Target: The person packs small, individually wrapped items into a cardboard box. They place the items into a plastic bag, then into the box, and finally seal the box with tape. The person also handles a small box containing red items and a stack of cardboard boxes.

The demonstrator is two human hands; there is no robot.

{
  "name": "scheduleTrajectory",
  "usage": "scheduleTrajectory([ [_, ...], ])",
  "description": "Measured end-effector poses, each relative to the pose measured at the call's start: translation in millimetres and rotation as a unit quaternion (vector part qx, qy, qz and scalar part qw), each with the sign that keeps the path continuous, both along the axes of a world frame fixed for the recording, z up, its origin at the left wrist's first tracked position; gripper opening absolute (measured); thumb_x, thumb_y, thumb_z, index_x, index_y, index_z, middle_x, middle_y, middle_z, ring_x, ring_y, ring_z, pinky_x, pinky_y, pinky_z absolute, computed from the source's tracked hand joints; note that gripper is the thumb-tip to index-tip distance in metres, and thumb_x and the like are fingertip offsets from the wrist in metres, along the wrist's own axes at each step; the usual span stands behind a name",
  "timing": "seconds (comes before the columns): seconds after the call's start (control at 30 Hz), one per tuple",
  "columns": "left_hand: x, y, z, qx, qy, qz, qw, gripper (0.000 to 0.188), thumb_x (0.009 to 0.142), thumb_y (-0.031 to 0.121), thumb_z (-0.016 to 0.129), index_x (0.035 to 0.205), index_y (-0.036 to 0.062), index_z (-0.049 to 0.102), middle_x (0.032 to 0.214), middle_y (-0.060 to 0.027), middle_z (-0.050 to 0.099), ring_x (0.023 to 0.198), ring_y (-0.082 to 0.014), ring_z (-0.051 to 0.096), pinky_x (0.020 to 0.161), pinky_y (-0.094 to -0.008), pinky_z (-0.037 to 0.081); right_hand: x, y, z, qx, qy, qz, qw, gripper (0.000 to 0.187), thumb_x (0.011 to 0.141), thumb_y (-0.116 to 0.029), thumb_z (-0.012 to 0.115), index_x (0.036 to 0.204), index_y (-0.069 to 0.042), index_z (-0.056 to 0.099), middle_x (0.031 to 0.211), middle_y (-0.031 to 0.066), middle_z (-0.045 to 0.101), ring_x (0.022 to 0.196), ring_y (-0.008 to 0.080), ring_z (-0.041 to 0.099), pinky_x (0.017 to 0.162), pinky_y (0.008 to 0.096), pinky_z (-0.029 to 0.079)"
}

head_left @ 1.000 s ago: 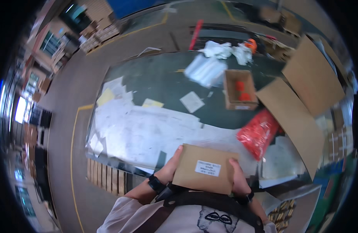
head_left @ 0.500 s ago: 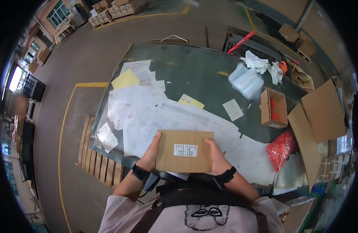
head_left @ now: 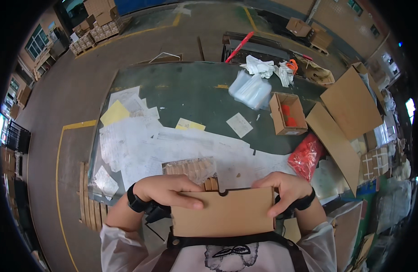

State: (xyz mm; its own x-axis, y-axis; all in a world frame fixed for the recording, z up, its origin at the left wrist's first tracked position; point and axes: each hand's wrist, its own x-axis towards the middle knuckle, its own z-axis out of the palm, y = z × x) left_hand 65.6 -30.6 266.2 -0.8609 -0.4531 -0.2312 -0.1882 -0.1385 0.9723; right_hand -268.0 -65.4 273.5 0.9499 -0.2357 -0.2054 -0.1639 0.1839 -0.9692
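Note:
A small brown cardboard box (head_left: 222,215) is tilted up close against my front, with a plain panel facing me and a half-round notch in its upper edge. My left hand (head_left: 172,190) grips its upper left side, thumb on the panel and fingers behind the edge. At the upper right corner my right hand (head_left: 286,190) pinches the cardboard between thumb and fingers. Just beyond the panel's edge lies a clear plastic wrap over brown strip-like pieces (head_left: 189,168). How these pieces sit relative to the box is partly hidden by the panel and my left hand.
Paper sheets (head_left: 141,147) cover the near part of the green table (head_left: 186,86). To the right are an open carton with red contents (head_left: 288,113), a red plastic bag (head_left: 305,156) and large cardboard flaps (head_left: 351,106). Clear plastic bags (head_left: 249,89) and orange-handled scissors (head_left: 291,65) lie farther back.
The box has turned from its labelled face lying upward to a plain notched panel facing me. Both hands have shifted to its upper edge, and plastic-wrapped brown pieces now show. The view has swung right.

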Motion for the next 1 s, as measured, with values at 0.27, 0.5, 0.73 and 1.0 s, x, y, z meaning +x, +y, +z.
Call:
scheduleTrajectory([
  [0.27, -17.6, 32.0, -6.6, -0.017, -0.023, -0.029, 0.999, 0.033, 0.097, 0.028, 0.053, 0.084, -0.0022, 0.06, 0.064, -0.0033, 0.05, 0.063, -0.0082, 0.042, 0.056, -0.0274, 0.038, -70.9, 93.0, -3.0, -0.107, -0.118, -0.314, 0.936, 0.037, 0.078, -0.02, 0.075, 0.059, -0.006, 0.047, 0.06, 0.0059, 0.055, 0.059, 0.0206, 0.053, 0.057, 0.0317, 0.041],
  [0.5, -51.6, 2.3, -40.7, -0.125, 0.079, -0.009, 0.989, 0.03, 0.089, 0.023, 0.065, 0.108, -0.0007, 0.063, 0.1, -0.0137, 0.065, 0.094, -0.0181, 0.059, 0.08, -0.032, 0.046, -88.4, 69.3, -63.6, 0.055, -0.111, -0.561, 0.818, 0.013, 0.088, -0.019, 0.053, 0.084, -0.006, 0.053, 0.096, 0.0094, 0.059, 0.094, 0.0197, 0.055, 0.083, 0.0306, 0.043],
  [0.73, -164.9, 11.1, -27.8, -0.184, 0.069, -0.015, 0.98, 0.03, 0.089, 0.028, 0.063, 0.095, -0.0017, 0.063, 0.08, -0.0123, 0.066, 0.074, -0.0165, 0.06, 0.066, -0.0332, 0.047, -82.0, 46.5, 6.6, -0.289, 0.237, -0.006, 0.927, 0.044, 0.084, -0.031, 0.061, 0.117, -0.001, 0.056, 0.125, 0.0181, 0.054, 0.117, 0.0301, 0.052, 0.097, 0.0382, 0.04],
  [1.0, -124.2, 42.6, -48.9, -0.022, 0.082, 0.073, 0.994, 0.029, 0.087, 0.027, 0.066, 0.088, -0.0011, 0.062, 0.075, -0.0115, 0.063, 0.07, -0.019, 0.06, 0.062, -0.0319, 0.045, -94.6, 115.5, -18.7, -0.307, 0.209, -0.526, 0.765, 0.025, 0.089, -0.014, 0.062, 0.068, -0.001, 0.057, 0.069, 0.0104, 0.057, 0.067, 0.016, 0.05, 0.066, 0.0339, 0.043],
])
